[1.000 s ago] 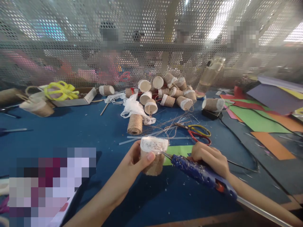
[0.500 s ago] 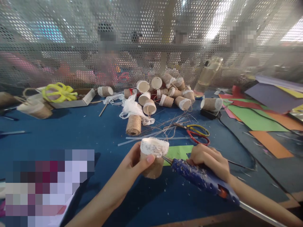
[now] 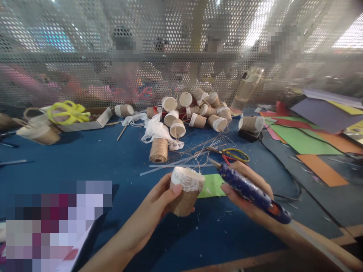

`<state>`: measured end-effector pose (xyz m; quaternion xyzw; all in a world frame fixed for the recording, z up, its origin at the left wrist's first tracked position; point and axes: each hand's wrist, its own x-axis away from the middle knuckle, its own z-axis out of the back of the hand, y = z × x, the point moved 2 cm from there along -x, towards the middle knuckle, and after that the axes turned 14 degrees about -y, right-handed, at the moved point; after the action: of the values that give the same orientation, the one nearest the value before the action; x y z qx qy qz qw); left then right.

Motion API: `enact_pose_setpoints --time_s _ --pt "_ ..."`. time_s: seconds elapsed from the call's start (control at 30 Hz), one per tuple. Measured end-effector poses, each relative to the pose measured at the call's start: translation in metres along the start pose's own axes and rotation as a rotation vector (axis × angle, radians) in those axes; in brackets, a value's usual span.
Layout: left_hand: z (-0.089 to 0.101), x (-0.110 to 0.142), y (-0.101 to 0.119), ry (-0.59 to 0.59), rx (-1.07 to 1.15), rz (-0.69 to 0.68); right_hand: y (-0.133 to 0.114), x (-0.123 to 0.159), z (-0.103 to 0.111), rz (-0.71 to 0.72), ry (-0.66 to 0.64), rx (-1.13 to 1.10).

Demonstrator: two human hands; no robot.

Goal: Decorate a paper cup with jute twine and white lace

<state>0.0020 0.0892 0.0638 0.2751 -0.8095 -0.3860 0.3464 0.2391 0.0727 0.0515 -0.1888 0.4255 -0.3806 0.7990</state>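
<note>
My left hand (image 3: 163,196) is closed round a small burlap-covered cup (image 3: 184,202), its thumb on the white lace band (image 3: 185,180) at the rim. The cup tilts slightly, its mouth facing up. In my right hand (image 3: 252,189) is a blue glue gun (image 3: 246,189), spotted with dried glue, a glue stick trailing out of its back. Its metal nozzle points up and left, apart from the cup. A light green paper piece (image 3: 211,186) lies between the hands. Scissors (image 3: 234,154) with yellow and red handles rest just beyond the gun, partly hidden by it.
Several burlap cups (image 3: 198,121) are heaped at the back, beside a twine spool (image 3: 159,150) and white lace (image 3: 155,128). A bottle (image 3: 246,90) leans against the perforated metal screen (image 3: 176,71). Coloured papers (image 3: 306,139) and a black cable (image 3: 279,162) lie at right; an open box (image 3: 99,119) stands left.
The glue gun's nozzle has come away from the lace band, up and to the right. My right hand has turned beneath the gun, and the cup in my left hand has tilted a little.
</note>
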Motion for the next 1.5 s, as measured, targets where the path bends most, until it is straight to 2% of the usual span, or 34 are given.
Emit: enact_pose_setpoints --time_s 0.1,0.2,0.27,0.5,0.73,1.17,1.5 --pt "0.001 -0.002 -0.005 -0.019 -0.033 0.021 0.001 0.000 -0.003 -0.108 -0.052 -0.109" --pt "0.003 -0.003 -0.009 -0.048 -0.077 0.008 0.003 0.001 -0.010 -0.231 -0.186 -0.290" --pt "0.003 -0.003 -0.011 -0.075 -0.099 0.022 0.003 0.001 -0.014 -0.284 -0.231 -0.374" --pt "0.001 -0.003 -0.012 -0.113 -0.126 0.024 -0.003 -0.007 -0.016 -0.272 -0.168 -0.524" --pt "0.002 -0.002 -0.012 -0.118 -0.078 0.029 0.000 -0.004 -0.016 -0.322 -0.145 -0.562" --pt "0.002 -0.003 -0.012 -0.150 0.001 0.083 -0.002 -0.005 -0.013 -0.370 -0.205 -0.596" --pt "-0.005 0.000 -0.007 -0.109 -0.023 0.106 -0.006 -0.005 -0.014 -0.304 -0.228 -0.559"
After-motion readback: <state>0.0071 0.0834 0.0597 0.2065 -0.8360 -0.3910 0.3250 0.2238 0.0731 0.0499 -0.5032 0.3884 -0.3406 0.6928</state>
